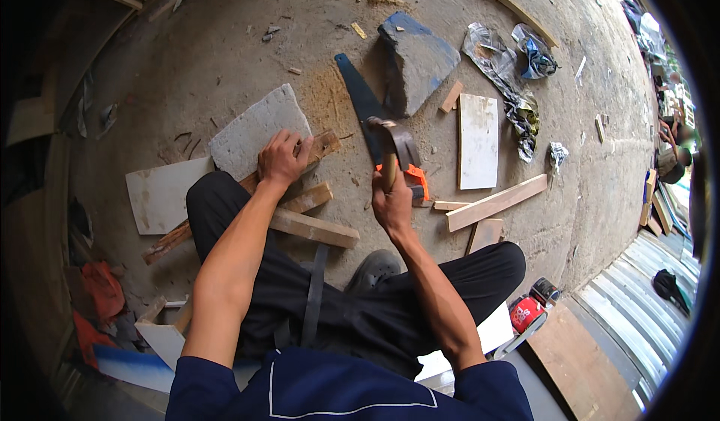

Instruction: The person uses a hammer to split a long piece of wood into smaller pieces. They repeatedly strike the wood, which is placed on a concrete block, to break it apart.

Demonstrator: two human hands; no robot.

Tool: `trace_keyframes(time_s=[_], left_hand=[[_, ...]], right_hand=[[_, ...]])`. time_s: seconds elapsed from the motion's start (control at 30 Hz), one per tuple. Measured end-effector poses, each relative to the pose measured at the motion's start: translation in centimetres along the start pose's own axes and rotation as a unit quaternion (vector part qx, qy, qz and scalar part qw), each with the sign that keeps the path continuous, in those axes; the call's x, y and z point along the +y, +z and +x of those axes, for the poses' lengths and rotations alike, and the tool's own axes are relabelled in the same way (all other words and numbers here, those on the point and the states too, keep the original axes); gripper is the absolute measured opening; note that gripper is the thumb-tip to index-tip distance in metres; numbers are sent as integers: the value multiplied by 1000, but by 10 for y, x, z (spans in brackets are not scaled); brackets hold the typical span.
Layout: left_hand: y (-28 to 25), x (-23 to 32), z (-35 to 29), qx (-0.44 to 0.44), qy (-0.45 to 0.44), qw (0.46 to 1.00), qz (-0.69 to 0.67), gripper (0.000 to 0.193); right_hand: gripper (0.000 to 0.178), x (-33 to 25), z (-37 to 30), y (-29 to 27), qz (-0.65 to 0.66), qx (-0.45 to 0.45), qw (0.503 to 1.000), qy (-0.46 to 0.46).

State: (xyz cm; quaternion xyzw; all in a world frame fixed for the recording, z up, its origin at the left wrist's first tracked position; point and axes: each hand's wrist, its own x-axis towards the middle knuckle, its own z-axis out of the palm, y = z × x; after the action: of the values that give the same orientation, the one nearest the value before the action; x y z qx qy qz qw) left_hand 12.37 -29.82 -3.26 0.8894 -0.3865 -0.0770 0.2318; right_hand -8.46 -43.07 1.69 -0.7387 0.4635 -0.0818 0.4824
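Observation:
My right hand is closed round the wooden handle of a claw hammer, its dark metal head raised above the fist. Curled over a rough brown wooden plank, my left hand presses it against a pale concrete slab. Whether a nail is between the left fingers cannot be made out. The plank runs down to the lower left, partly behind my knee. Behind the hammer lies a handsaw with a dark blade and an orange-and-black handle, partly hidden by the hammer.
Short timber offcuts lie by my legs. A large stone block stands beyond the saw, beside sawdust. To the right are a white board, a wood strip and crumpled plastic. A red tape measure sits near my knee.

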Motion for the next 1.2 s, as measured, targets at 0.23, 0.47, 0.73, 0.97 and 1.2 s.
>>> trace_keyframes(time_s=[0.23,0.47,0.73,0.97,1.2], left_hand=[[-2,0,0,-22,-22,1000,5,36],[3,3,0,-5,-3,1000,8,36],[2,4,0,-6,0,1000,14,35],[3,0,-2,10,7,1000,10,35],[2,-2,-1,2,0,1000,3,35]], right_hand=[[26,-3,6,-11,49,22,996,67],[27,19,8,6,-1,-47,999,26],[28,9,3,10,32,-23,999,35],[31,8,-3,15,120,29,990,74],[28,-4,1,1,84,-24,990,107]])
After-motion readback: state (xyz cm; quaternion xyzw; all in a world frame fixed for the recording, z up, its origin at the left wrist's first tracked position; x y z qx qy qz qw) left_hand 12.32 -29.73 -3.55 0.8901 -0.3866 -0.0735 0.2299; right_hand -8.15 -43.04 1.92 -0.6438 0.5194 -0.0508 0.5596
